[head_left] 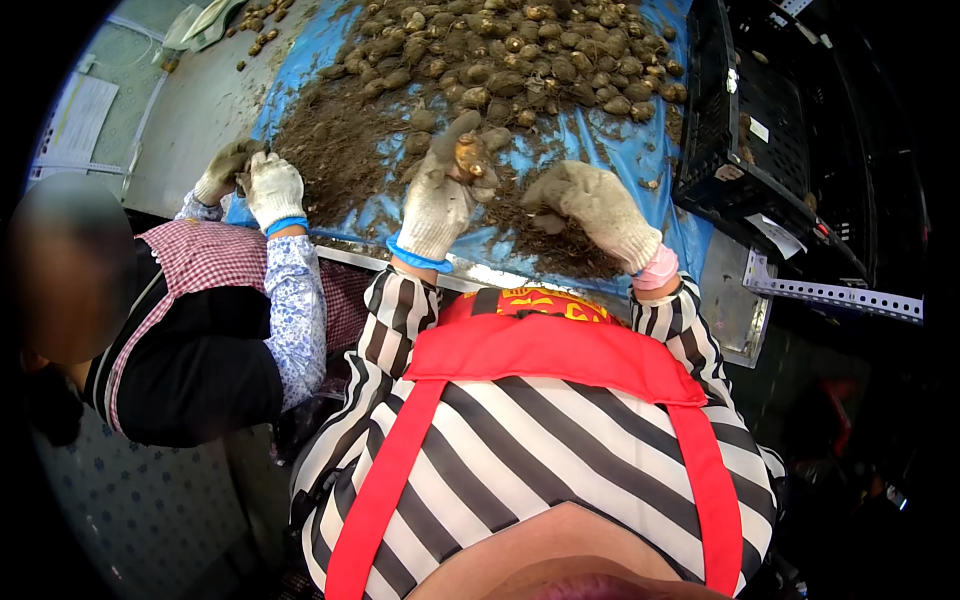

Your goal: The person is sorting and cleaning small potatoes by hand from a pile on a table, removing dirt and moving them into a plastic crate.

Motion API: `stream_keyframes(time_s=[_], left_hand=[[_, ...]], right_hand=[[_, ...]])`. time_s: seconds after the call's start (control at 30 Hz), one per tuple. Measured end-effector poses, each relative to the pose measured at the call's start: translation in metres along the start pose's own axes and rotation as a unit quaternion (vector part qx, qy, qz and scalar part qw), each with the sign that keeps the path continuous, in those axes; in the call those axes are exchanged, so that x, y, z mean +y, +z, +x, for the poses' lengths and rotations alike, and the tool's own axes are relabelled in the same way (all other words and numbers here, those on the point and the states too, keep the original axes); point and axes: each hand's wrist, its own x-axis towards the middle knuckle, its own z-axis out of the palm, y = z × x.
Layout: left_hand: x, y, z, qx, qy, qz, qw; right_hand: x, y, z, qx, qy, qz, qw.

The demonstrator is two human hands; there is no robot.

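Observation:
My left hand (440, 205), in a soiled white knit glove, grips a small brown taro (470, 157) with a yellowish cut or peeled patch; the thumb and fingers are round it. To its right my right hand (595, 208), gloved the same way, has its fingers curled inward and down above loose dark soil (565, 258). Whether something lies inside those fingers is hidden. Just beyond both hands a large heap of small, root-haired taros (520, 70) is spread on a blue plastic sheet (670, 215).
At my left a co-worker's gloved hands (270, 190) work over the sheet's edge, beside a soil mound (335, 145). Black plastic crates (710, 120) stand at the right, above a perforated metal bar (840, 295). A few loose taros (262, 42) lie on the metal table at far left.

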Motion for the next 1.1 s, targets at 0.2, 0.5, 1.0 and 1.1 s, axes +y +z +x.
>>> stream_keyframes(time_s=[0.2,0.5,1.0,1.1], left_hand=[[0.001,-0.012,-0.018,-0.001,-0.013,-0.154,0.988],[-0.018,-0.059,-0.023,0.182,-0.137,-0.19,0.955],[0.113,-0.036,0.053,0.111,0.131,0.132,0.976],[0.043,-0.036,0.034,0.133,0.053,0.234,0.962]], right_hand=[[-0.005,-0.003,-0.007,0.053,0.066,-0.116,0.99],[0.013,-0.022,-0.029,0.08,0.119,-0.117,0.983],[0.085,0.004,-0.023,0.023,0.049,0.032,0.998],[0.07,-0.008,-0.025,0.061,0.04,-0.174,0.982]])
